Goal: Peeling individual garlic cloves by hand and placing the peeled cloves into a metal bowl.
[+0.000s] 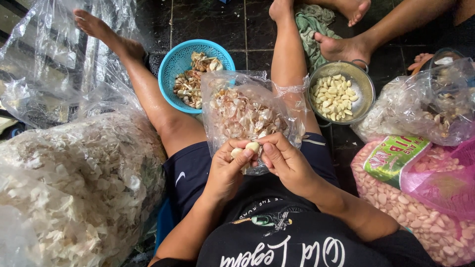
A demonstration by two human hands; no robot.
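Two clear bags, green label rightward

The left hand and right hand met over the lap, pinching a pale garlic clove between their fingertips, just above a clear bag of skins propped between the legs. A blue basket of unpeeled pieces sat beyond the bag on the dark floor. A metal strainer held peeled cloves to the right. A large sack of skins lay left; a pink bag of garlic lay right. Another person's feet rested near the strainer.
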